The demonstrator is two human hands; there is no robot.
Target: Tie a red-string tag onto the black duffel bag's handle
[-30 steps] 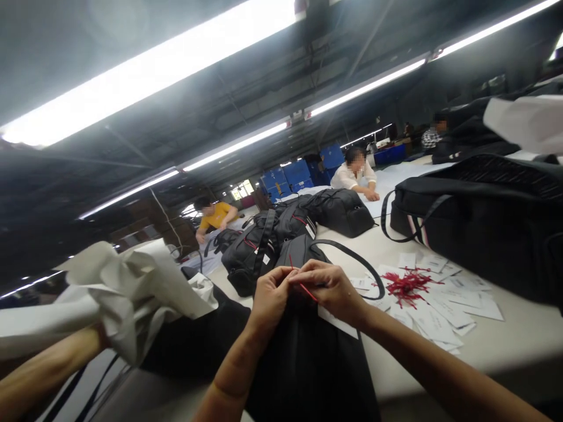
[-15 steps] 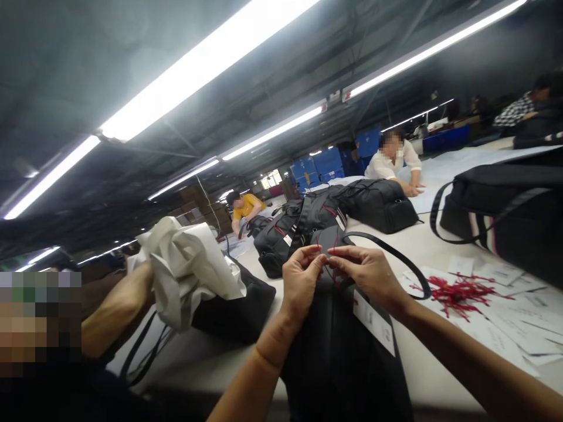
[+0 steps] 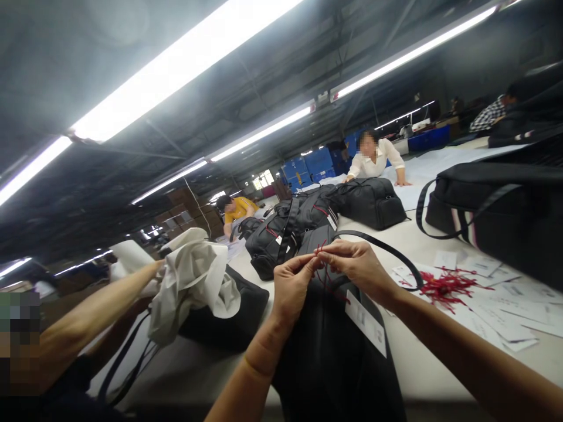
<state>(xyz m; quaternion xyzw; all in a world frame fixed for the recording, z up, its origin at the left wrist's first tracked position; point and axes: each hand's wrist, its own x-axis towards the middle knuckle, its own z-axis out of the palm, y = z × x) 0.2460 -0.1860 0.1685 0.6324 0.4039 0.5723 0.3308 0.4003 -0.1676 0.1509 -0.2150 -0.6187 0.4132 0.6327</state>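
Room: a dim hall under slanting strip lights (image 3: 189, 70), with blue crates (image 3: 308, 167) and people at work far back.
Table: pale and smooth (image 3: 422, 369), crowded with black bags.
Right-hand bag: large and black (image 3: 519, 217), its side crossed by white and pinkish-red stripes.
Near bag: black, soft-looking (image 3: 338, 375), directly below the two hands.
Bags behind: a dark cluster (image 3: 272, 246), small white labels on some; their print is too small to read.
Crumpled paper: off-white (image 3: 189, 281), beside a co-worker's bare forearm (image 3: 101, 305) at left.
Loose tags: white cards in a spread pile (image 3: 505, 299), printed with illegible lines — tangled red strings (image 3: 453, 287) lie over them.
Left hand: thumb and forefinger pinched on the cord (image 3: 292, 284).
Right hand: fingertips clamped on the same cord (image 3: 358, 266), close against the left.
Hanging tag: a long white card (image 3: 367, 325) lying slantwise on the near bag — dark print and small marks, unreadable.
Red cord: thin, loose ends up (image 3: 322, 246), held above the near bag.
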